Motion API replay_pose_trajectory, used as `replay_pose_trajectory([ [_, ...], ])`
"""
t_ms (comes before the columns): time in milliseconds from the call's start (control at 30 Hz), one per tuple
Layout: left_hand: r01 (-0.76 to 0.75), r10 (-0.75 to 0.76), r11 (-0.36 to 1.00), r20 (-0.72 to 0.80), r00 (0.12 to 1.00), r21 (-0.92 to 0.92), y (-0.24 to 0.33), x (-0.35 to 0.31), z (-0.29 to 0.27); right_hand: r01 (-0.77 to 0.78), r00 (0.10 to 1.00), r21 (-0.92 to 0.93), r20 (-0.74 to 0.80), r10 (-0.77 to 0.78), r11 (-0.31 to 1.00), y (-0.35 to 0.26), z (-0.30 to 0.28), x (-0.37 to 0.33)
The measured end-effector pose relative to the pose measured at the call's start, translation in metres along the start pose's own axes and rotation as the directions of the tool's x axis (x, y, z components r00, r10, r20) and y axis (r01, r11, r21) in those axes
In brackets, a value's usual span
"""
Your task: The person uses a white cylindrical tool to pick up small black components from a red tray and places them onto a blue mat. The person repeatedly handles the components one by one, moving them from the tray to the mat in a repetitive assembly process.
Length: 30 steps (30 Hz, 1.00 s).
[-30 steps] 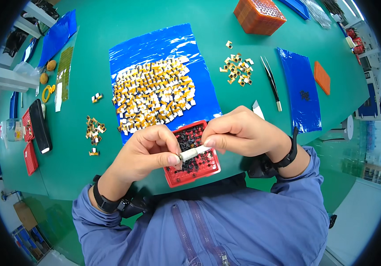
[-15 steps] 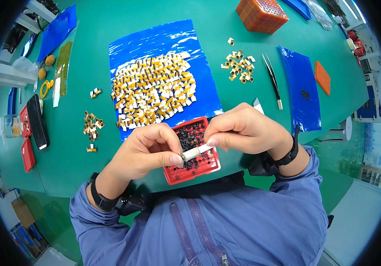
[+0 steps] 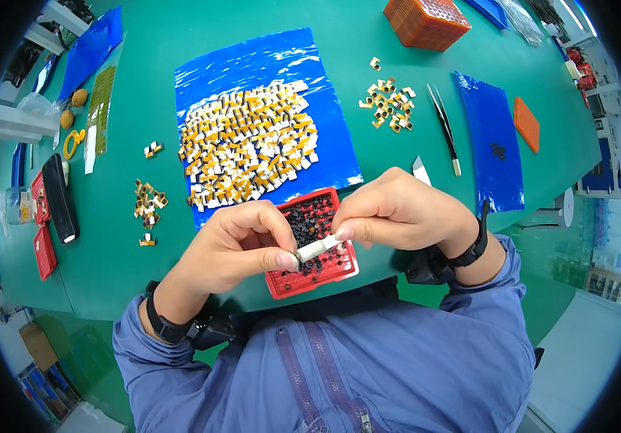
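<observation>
Left hand: the left hand [image 3: 242, 242] pinches one end of a small white strip [image 3: 317, 248] between thumb and forefinger
Right hand: the right hand [image 3: 397, 213] pinches the strip's other end, fingertips pressed together on it
Strip: held just above a red tray [image 3: 339, 268] of small black parts at the green table's [image 3: 368, 43] near edge
At 12 o'clock of the hands: a heap of yellow-and-white pieces [image 3: 249, 148] on a blue sheet [image 3: 252, 65]
At 1 o'clock: a smaller loose cluster [image 3: 386, 105], with tweezers [image 3: 444, 128] just beside it
At 9 o'clock: a few pieces [image 3: 146, 206] on bare table
</observation>
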State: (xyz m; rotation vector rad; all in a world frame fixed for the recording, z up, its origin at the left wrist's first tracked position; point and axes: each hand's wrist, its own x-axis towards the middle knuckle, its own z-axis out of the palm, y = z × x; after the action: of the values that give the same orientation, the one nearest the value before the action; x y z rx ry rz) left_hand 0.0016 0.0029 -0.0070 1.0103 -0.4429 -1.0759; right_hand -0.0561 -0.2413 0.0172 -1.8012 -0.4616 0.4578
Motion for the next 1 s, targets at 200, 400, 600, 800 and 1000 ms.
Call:
replay_pose_trajectory([
  [200, 0.003, -0.003, 1.000, -0.006, 1.000, -0.008, 0.001, 0.000, 0.001, 0.059, 0.995, -0.116, -0.071, -0.068, 0.991, -0.002, -0.006, 0.001],
  [400, 0.022, -0.022, 0.999, -0.002, 1.000, 0.034, 0.007, -0.001, 0.004, 0.056, 0.993, -0.093, -0.100, -0.065, 0.994, 0.003, -0.008, 0.000],
  [600, -0.258, 0.267, 0.854, 0.045, 0.963, 0.451, 0.004, -0.002, 0.004, 0.084, 0.989, -0.090, -0.111, -0.094, 0.992, 0.003, -0.009, 0.000],
  [800, -0.540, 0.538, 0.402, 0.287, 0.793, 0.739, 0.009, -0.001, 0.009, 0.068, 0.985, -0.112, -0.148, -0.084, 0.991, 0.006, -0.009, 0.001],
  [1000, -0.579, 0.573, 0.318, 0.335, 0.748, 0.750, 0.009, -0.002, 0.010, 0.044, 0.988, -0.115, -0.143, -0.060, 0.992, 0.006, -0.009, 0.002],
])
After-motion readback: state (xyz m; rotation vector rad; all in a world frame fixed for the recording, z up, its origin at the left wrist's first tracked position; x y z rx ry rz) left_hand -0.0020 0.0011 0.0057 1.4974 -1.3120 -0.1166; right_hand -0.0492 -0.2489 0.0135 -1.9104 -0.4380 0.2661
